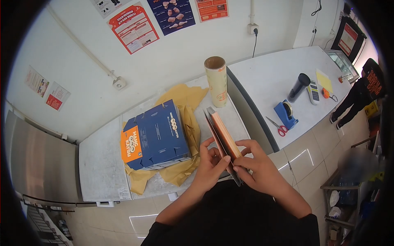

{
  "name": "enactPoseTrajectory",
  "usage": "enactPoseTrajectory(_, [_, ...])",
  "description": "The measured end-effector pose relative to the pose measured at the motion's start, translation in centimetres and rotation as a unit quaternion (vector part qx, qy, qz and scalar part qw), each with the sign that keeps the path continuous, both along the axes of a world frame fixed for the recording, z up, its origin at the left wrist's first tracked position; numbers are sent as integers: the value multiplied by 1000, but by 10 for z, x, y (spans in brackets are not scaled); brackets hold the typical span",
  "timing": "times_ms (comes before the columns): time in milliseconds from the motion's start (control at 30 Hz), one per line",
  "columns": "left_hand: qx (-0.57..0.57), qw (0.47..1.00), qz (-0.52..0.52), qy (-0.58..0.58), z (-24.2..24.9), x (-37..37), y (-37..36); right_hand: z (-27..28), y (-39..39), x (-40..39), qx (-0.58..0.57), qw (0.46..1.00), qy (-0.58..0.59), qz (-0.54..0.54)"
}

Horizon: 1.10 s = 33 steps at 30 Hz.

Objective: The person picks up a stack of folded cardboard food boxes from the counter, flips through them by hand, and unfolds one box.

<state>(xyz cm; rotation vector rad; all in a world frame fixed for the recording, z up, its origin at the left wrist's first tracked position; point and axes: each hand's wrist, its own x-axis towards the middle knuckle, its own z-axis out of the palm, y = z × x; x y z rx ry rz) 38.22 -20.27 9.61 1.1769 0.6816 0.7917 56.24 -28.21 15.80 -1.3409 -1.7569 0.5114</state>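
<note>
flat folded cardboard cartons with brown edges (223,139), a thin stack stood on edge, are gripped over the counter edge by both hands. just left, blue and orange printed boxes (154,137) are piled on tan paper (182,100). left hand (211,164) is wrapped round the stack's near side, right hand (256,168) pinched on its lower end.

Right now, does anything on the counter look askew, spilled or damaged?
Nothing looks spilled or damaged. The only untidy spot: the crumpled brown paper sheets splay unevenly from under the stack of blue and orange flat cartons. Both hands hold a bundle of flat cardboard pieces on edge.
</note>
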Motion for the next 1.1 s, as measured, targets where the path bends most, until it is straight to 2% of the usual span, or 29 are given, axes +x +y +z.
enactPoseTrajectory(133, [-3,1000,-2,-4,0,0,1,6,1,3,-73,995,59,26])
enactPoseTrajectory(333, [-10,1000,-9,0,1,-2,-1,3,3,1,-42,998,42,7])
enactPoseTrajectory(533, [0,1000,-11,-11,-2,1,2,8,6,0,-91,994,67,5])
enactPoseTrajectory(1100, [-8,1000,-7,-8,-1,0,2,3,10,-2,-115,991,72,-18])
